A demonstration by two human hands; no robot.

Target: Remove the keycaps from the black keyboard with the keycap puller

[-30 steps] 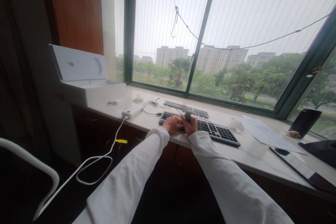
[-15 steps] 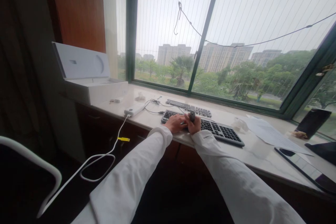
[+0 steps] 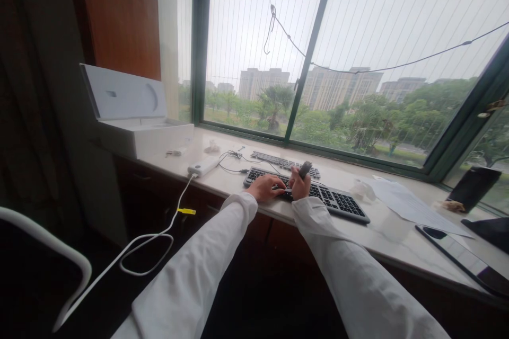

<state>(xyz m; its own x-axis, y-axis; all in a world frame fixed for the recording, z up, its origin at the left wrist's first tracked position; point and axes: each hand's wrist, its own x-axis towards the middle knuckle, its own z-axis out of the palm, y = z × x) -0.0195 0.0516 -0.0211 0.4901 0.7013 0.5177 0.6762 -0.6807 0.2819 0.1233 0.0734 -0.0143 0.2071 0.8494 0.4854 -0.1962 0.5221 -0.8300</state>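
A dark grey keyboard (image 3: 344, 202) with black keys lies along the front edge of the counter. On its near left part rests my left hand (image 3: 265, 187), with bent fingers closing over the front edge. My right hand (image 3: 301, 186), above the keyboard's middle, is wrapped round a dark, stubby handled tool (image 3: 305, 169). The tool tilts up to the right. Its lower end is hidden by the hand, so its kind is unclear.
Behind lies a second, thin keyboard-like panel (image 3: 278, 160). A white power strip (image 3: 203, 166), thin black cables (image 3: 234, 154) and an open white box (image 3: 155, 137) are at left. Paper sheets (image 3: 405, 201), a crumpled plastic bag (image 3: 363, 189) and a phone-like slab (image 3: 457, 254) lie at right.
My right hand has moved slightly right, away from my left hand, and the tool has tipped up so more of its length shows. The left hand stays on the keyboard.
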